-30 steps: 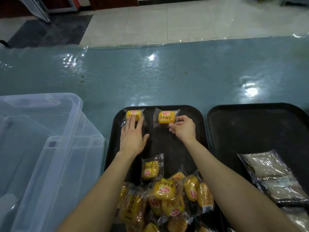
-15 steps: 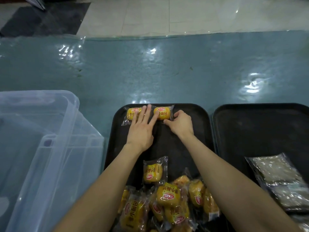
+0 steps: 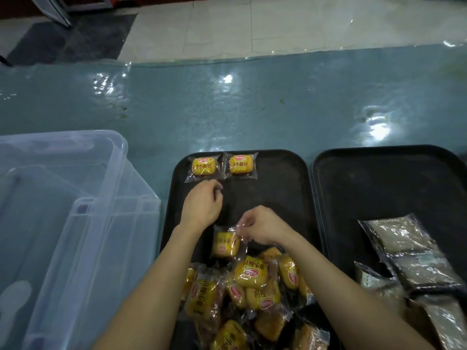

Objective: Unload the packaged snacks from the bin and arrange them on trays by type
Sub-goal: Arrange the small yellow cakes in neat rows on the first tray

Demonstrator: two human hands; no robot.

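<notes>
We note that both hands have withdrawn from the far edge of the dark tray [image 3: 290, 173] at the centre of the frame. The two bread packets [image 3: 203, 166] they were squaring up a moment ago now lie released, side by side with wrapper edges touching, in the tray's upper-left corner. We judge the start of a row to be established.

The left hand [image 3: 202, 205] sits just below the first of that pair with its fingers loosely curled, and it holds nothing that we can see. The right hand [image 3: 262, 227] has dropped towards the lower centre and pinches the clear wrapper of a third packet [image 3: 225, 245] at its upper-right corner. This packet lies on the same tray, between the placed pair and the heap [image 3: 252, 281] of like packets at the bottom of the frame.

The clear bin [image 3: 75, 198] stands at the left on the bench [image 3: 252, 109]. We see no snacks in it, though its near end is out of frame. The second tray [image 3: 379, 185] at the right carries pale packets [image 3: 396, 236] along its lower-right part.

In our judgement, unloading is largely done and sorting by type is evident. The neat arranging has barely begun, and the heap remains to be laid out.
</notes>
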